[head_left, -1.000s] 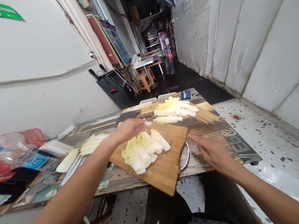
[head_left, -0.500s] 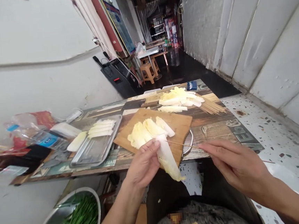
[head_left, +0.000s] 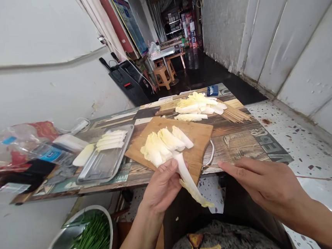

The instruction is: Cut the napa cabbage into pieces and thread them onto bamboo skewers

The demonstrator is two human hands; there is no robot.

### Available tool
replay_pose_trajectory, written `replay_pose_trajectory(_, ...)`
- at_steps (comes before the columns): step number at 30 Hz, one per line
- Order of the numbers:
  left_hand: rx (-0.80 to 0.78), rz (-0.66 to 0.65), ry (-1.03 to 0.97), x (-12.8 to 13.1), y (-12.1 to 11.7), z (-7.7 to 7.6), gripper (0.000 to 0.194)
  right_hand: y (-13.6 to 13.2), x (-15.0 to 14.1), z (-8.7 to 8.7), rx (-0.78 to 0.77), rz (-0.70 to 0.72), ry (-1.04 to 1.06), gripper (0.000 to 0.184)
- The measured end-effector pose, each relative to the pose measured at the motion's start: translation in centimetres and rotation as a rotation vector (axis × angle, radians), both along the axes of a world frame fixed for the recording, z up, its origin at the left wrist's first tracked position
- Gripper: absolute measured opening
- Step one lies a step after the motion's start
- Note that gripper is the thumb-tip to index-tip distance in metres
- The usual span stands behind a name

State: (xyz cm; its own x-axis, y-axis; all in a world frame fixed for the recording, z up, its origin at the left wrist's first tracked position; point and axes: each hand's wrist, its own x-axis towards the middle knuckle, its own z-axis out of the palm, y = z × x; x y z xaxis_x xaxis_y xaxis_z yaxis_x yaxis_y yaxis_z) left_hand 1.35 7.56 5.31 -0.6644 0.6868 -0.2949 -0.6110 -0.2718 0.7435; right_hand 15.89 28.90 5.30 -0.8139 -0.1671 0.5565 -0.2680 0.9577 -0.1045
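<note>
My left hand (head_left: pixel 161 187) pinches a long pale cabbage leaf (head_left: pixel 190 180) and holds it off the near edge of a wooden cutting board (head_left: pixel 197 137); the leaf hangs down toward my lap. My right hand (head_left: pixel 261 182) is beside it on the right, fingers pinched on a thin bamboo skewer that barely shows and points at the leaf. Several more cabbage leaves (head_left: pixel 161 142) lie piled on the board.
A metal tray (head_left: pixel 105 164) left of the board holds cabbage strips (head_left: pixel 111 140). Behind the board lie another cabbage pile (head_left: pixel 199 105), a bundle of skewers (head_left: pixel 235 114) and a blue box (head_left: pixel 212 90). Plastic bags (head_left: pixel 28 144) crowd the table's left end. A bowl of greens (head_left: pixel 86 244) stands below.
My left hand left the pile on the board and drew one leaf back off the near edge. My right hand lifted from the table with the skewer and came close to the leaf.
</note>
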Motion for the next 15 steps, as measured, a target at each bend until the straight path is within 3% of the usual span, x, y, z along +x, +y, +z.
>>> replay_pose_trajectory(4,0.003,-0.077,0.076,0.09,0.33,0.4,0.024,0.22,-0.07,0.07,0.039,-0.016,0.008,0.038)
replay_pose_trajectory(15,0.013,-0.115,0.032,0.03,0.52,0.57,0.021,0.39,-0.16,0.55,0.037,0.01,0.01,0.036)
